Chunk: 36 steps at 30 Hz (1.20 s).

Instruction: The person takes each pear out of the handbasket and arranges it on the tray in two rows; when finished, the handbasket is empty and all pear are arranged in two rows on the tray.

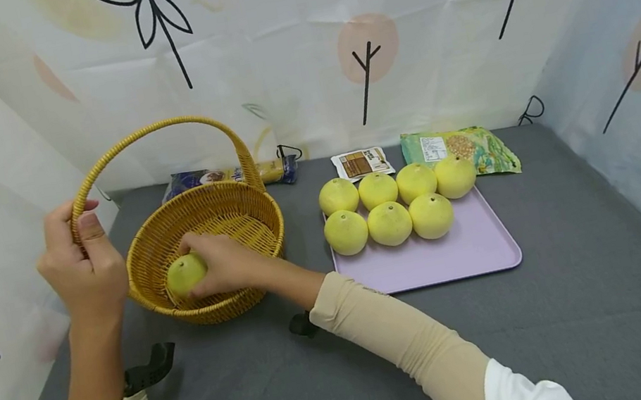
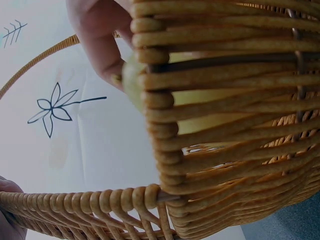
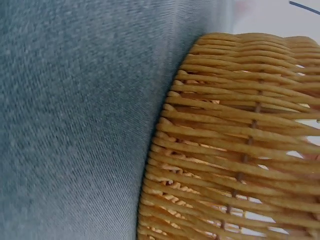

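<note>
My left hand point(image 1: 83, 260) grips the arched handle point(image 1: 153, 128) of a yellow-brown wicker basket point(image 1: 218, 312) at the left of the table. Inside the basket, my right hand point(image 1: 225, 261) holds a yellow-green grapefruit point(image 1: 186, 275), fingers over its top and thumb at its near side. Through the weave in the left wrist view, the same grapefruit point(image 2: 205, 107) shows pale behind the wall, with fingers point(image 2: 102, 60) above the rim. The right wrist view shows mostly the basket's outer wall point(image 3: 240, 135); the right hand is largely hidden behind it.
A lilac tray point(image 1: 471, 252) right of the basket bears several more grapefruits point(image 1: 389, 223) in two rows. Behind lie a blue-and-yellow packet point(image 1: 273, 171), a small white-and-brown packet point(image 1: 362, 164) and a green bag point(image 1: 492, 152). Patterned curtain point(image 1: 282, 56) walls the grey table point(image 1: 601, 293) at back and sides.
</note>
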Tool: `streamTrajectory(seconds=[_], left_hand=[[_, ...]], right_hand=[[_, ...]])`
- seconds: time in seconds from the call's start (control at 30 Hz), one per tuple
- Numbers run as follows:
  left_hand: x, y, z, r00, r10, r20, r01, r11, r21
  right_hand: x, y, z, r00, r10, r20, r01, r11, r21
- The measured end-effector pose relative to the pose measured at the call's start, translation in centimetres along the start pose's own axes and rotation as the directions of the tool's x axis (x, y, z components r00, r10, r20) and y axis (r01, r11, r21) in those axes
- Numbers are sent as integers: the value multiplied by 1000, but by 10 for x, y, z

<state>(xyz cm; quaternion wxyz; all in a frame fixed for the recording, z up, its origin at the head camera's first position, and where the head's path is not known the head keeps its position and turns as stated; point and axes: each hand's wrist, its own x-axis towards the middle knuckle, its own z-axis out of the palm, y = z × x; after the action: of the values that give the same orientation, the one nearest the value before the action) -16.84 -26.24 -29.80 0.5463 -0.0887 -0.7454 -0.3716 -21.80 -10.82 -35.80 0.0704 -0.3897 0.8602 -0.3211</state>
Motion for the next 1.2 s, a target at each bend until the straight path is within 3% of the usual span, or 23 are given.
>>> streamTrajectory(seconds=[0.13, 0.43, 0.63, 1.03, 1.2], left_hand=[[0, 3, 1, 1000, 0, -6, 0, 1000, -5], [-3, -16, 1, 1000, -4, -17, 4, 1000, 6], [-3, -20, 1, 1000, 2, -9, -2, 1000, 11], [-3, -20, 1, 1000, -5, -8, 5, 1000, 0], [-2, -11, 2, 1000, -9, -14, 9, 1000, -3]], right_hand=[[-8, 3, -10, 1000, 1, -14, 0, 998, 68], [-34, 10, -32, 997, 15, -77, -4, 991, 133], [-51, 13, -47, 991, 21, -136, 4, 983, 182], [-91, 17, -84, 979, 31, -203, 5, 985, 175], [-111, 22, -97, 970, 31, -243, 13, 984, 176]])
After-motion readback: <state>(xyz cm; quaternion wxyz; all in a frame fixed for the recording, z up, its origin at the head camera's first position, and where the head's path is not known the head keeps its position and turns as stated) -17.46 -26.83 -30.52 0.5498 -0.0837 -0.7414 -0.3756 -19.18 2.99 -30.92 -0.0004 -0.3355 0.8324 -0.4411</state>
